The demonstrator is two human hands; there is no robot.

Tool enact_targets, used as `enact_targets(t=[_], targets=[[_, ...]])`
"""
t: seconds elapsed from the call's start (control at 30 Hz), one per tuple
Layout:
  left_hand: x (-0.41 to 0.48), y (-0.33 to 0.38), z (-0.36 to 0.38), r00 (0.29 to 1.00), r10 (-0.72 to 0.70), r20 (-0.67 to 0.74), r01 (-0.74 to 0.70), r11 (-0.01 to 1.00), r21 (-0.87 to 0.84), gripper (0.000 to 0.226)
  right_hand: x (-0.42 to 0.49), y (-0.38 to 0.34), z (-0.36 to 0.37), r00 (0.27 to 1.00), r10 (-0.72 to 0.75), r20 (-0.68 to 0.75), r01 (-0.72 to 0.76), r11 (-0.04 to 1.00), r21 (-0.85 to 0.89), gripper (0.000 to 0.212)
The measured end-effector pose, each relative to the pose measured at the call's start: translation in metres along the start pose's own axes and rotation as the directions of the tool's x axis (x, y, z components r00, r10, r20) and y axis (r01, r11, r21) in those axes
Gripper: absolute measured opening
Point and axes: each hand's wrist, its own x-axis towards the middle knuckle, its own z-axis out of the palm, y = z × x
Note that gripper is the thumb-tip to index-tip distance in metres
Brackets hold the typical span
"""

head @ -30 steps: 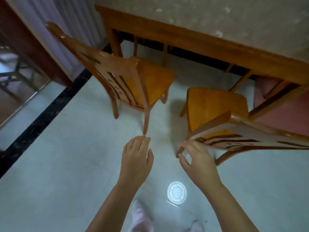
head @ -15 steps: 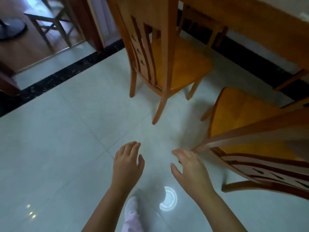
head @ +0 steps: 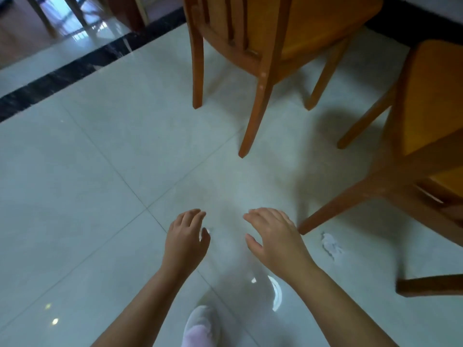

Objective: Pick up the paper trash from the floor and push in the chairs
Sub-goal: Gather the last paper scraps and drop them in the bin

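Note:
A small crumpled piece of white paper (head: pixel 330 245) lies on the pale tiled floor, just in front of the right chair's near leg. My right hand (head: pixel 274 240) hovers to the left of the paper, fingers relaxed and empty. My left hand (head: pixel 185 240) hangs beside it, also empty, with a tiny white speck on the floor by its thumb. Two wooden chairs with orange seats stand ahead: one chair (head: pixel 263 41) at top centre, the other chair (head: pixel 426 146) at the right edge.
A black marble strip (head: pixel 75 71) crosses the floor at upper left, with wooden furniture legs beyond it. My foot in a pale slipper (head: pixel 200 326) shows at the bottom. A ceiling light's reflection (head: pixel 275 294) glints on the tiles. Open floor spreads to the left.
The view has tipped down and moved closer to the floor. Both hands have lowered, and the paper by the right chair's leg has come into sight.

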Motion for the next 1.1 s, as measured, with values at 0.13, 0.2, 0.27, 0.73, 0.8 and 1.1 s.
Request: enact_targets(t=[0.13, 0.2, 0.27, 0.73, 0.8, 1.1], targets=[[0.002, -0.038, 0.059, 1.000, 0.006, 0.027, -0.006, 1.000, 0.016, 0.040, -0.001, 0.028, 0.060, 1.000, -0.013, 0.027, 0.014, 0.999, -0.034, 0.033], [0.001, -0.057, 0.087, 0.999, -0.014, 0.029, 0.013, 1.000, 0.025, 0.040, -0.004, 0.042, 0.085, 0.999, -0.007, 0.042, 0.010, 0.998, -0.056, 0.033], [0.000, -0.072, 0.109, 0.998, -0.040, 0.044, 0.039, 0.999, 0.021, 0.047, -0.008, 0.057, 0.105, 0.998, -0.012, 0.054, 0.016, 0.997, -0.073, 0.033], [-0.027, -0.122, 0.204, 0.978, -0.106, 0.180, 0.104, 0.994, 0.020, 0.064, -0.023, 0.105, 0.165, 0.978, 0.057, 0.200, -0.063, 0.998, 0.025, 0.035], [-0.029, -0.126, 0.207, 0.972, -0.137, 0.192, 0.138, 0.990, 0.007, 0.064, -0.026, 0.110, 0.166, 0.975, 0.056, 0.215, -0.060, 0.998, 0.014, 0.036], [-0.022, -0.115, 0.222, 0.962, -0.242, 0.127, 0.261, 0.951, -0.165, 0.022, -0.041, 0.135, 0.165, 0.959, 0.121, 0.255, -0.139, 0.989, 0.053, 0.033]])
